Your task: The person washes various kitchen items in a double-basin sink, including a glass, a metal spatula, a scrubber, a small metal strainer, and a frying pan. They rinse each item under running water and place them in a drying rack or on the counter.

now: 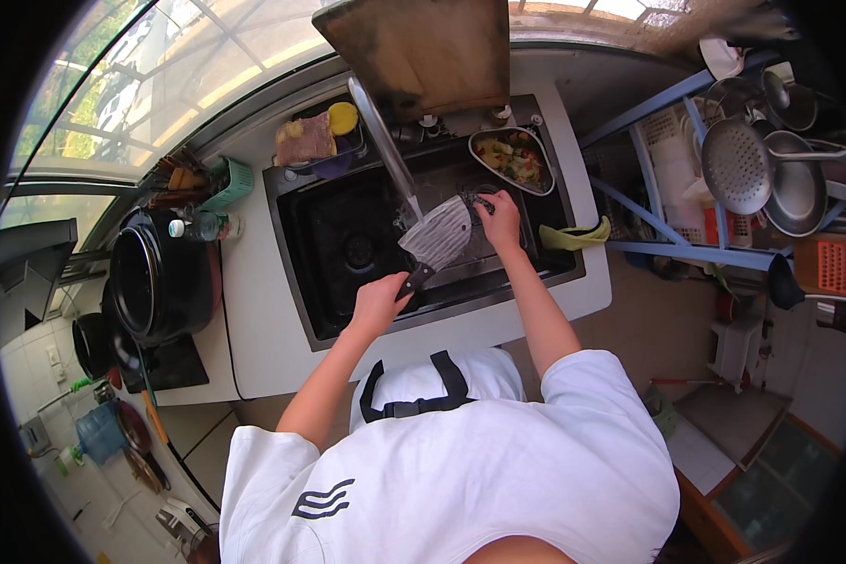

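Observation:
My left hand [379, 304] is closed round the dark handle of a kitchen cleaver [437, 229], whose broad blade slants up to the right over a dark sink [324, 240]. Water from the metal faucet [384, 141] runs onto the blade near its left end. At the blade's upper right, my right hand [499, 220] pinches a dark scouring pad [481, 201], which looks like metal wool. Behind that hand, a white-rimmed strainer basket [513, 161] holds food scraps in the sink's far right corner.
A yellow-green cloth [575, 234] hangs over the sink's right rim. Behind the faucet leans a large wooden cutting board [423, 56]. On the left counter stand a plastic bottle [201, 227] and a black cooker [162, 275]. A blue rack [677, 243] with hanging ladles is at the right.

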Motion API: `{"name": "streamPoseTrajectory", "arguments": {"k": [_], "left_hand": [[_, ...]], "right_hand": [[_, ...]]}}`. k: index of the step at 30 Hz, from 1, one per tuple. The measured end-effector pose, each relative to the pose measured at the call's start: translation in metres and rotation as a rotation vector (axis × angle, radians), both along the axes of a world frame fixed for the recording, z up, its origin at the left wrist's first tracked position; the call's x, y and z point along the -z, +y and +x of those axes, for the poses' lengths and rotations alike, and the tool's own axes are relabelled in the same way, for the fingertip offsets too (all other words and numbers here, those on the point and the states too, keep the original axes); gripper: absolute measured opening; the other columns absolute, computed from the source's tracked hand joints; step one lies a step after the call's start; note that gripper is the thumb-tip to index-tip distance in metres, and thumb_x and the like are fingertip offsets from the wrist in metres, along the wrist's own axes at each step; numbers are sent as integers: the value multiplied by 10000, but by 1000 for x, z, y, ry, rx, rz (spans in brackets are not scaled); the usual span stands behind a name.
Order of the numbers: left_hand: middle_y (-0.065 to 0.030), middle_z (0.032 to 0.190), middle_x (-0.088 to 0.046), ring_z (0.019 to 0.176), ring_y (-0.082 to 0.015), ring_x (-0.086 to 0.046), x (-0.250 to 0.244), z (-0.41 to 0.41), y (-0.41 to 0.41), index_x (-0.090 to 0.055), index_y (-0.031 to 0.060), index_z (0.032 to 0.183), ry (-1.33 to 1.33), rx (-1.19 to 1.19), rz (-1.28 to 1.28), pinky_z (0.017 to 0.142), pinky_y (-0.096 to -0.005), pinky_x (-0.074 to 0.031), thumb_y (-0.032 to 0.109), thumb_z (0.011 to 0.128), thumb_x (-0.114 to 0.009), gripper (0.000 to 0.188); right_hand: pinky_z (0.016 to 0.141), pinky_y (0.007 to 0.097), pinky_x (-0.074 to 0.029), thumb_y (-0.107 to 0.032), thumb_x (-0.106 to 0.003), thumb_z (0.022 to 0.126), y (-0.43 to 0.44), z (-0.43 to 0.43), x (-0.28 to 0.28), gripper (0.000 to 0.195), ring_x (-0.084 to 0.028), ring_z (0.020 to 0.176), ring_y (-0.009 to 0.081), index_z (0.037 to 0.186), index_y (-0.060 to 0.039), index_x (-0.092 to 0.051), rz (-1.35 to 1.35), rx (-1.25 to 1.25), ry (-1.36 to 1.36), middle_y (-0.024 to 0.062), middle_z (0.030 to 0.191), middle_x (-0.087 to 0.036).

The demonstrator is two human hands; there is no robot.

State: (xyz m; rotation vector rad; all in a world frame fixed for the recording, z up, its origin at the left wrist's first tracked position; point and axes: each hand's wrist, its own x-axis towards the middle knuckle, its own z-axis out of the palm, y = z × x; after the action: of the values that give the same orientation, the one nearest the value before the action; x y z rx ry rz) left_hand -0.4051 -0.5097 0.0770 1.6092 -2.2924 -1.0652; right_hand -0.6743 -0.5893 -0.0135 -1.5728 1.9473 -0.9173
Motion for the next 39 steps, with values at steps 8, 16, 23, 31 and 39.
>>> {"name": "streamPoseTrajectory", "arguments": {"k": [8,16,23,31,39], "left_hand": [[-139,766,-531,743,-320,-571,14,9,4,-606,-1,1025,187,-174,-64,662,-364,-458,189,855,-654,259],[24,635,-363,475,-62,-311,27,4,-15,-493,13,1136,1252,-829,949,447,-213,-264,368,1019,-400,385],[27,627,-336,472,-65,-296,32,1,-19,-502,23,1151,1664,-875,1304,443,-223,-252,407,1005,-417,419],[29,612,-330,457,-63,-283,27,4,-8,-499,26,1175,1655,-825,1389,437,-222,-248,406,1014,-389,427],[31,611,-338,447,-64,-285,33,26,19,-501,33,1193,1600,-771,1457,428,-219,-257,419,1022,-348,449]], "right_hand": [[687,337,-468,-161,-729,784,46,-26,46,243,-599,736,276,981,-21,-703,2,150,-119,130,798,-594],[707,339,-481,-169,-719,806,102,-15,56,249,-618,765,295,974,13,-689,105,229,-211,148,843,-621],[722,343,-487,-195,-701,831,106,-23,64,271,-630,790,284,994,20,-671,85,275,-236,149,874,-635],[697,299,-485,-212,-698,844,99,-30,58,292,-613,741,195,1022,18,-667,81,284,-255,119,858,-645],[687,287,-482,-199,-705,835,109,-26,60,297,-595,721,160,1049,3,-667,106,225,-270,102,870,-656]]}}
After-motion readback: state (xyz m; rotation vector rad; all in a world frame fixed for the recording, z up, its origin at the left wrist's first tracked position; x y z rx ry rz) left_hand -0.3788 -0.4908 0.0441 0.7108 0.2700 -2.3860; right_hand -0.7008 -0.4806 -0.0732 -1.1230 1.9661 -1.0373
